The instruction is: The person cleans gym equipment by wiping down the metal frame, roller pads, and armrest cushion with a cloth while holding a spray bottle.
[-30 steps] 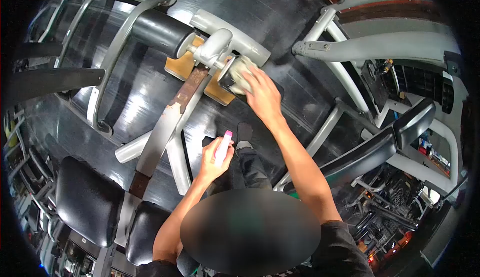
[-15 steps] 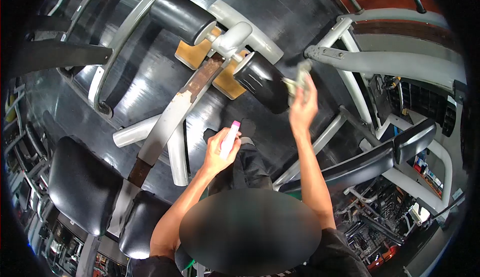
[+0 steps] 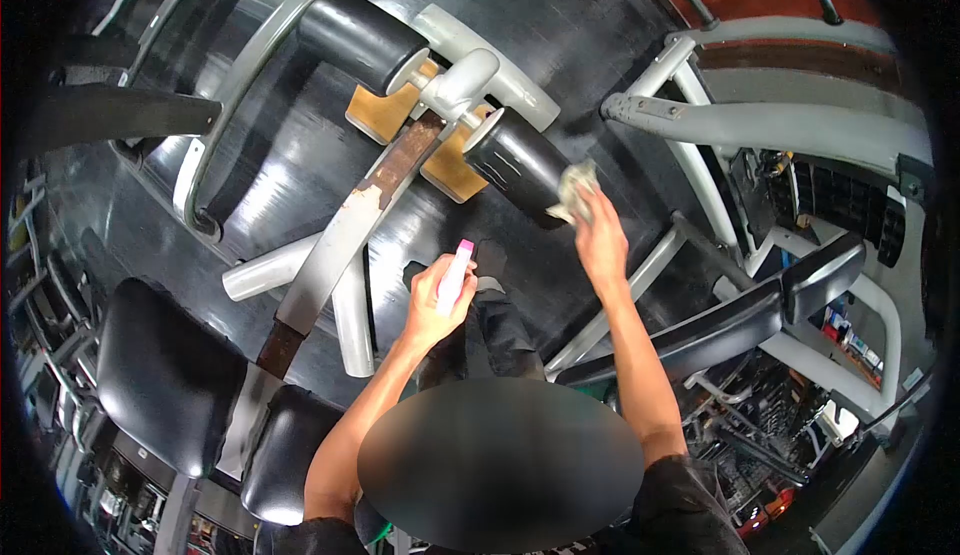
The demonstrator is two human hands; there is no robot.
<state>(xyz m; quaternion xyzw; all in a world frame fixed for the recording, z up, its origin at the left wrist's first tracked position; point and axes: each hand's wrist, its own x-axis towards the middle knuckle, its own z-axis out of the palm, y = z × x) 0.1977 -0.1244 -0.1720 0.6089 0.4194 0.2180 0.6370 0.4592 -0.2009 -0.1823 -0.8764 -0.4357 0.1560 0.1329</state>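
Observation:
My left hand [image 3: 437, 300] is closed around a white bottle with a pink top [image 3: 456, 277], held upright in front of my legs. A pale, crumpled cloth [image 3: 576, 193] is gripped in my right hand [image 3: 602, 245]. The cloth lies against the outer end of a black padded roller [image 3: 517, 160], which has a few light scratches or tears on its surface. A matching roller [image 3: 365, 40] sits on the other side of the grey metal joint [image 3: 468, 80]. Beneath them are tan foot plates [image 3: 455, 170].
A grey frame beam [image 3: 325, 260] with a worn brown patch runs to black seat pads [image 3: 165, 375] at the left. Another machine's grey arm [image 3: 780, 130] and a long black bench pad [image 3: 700, 335] stand at the right. Dark, shiny flooring [image 3: 290, 135] lies below.
My right hand has shifted slightly down and left, bringing the cloth from beyond the roller's edge onto its end. The left hand with the bottle stays nearly in place.

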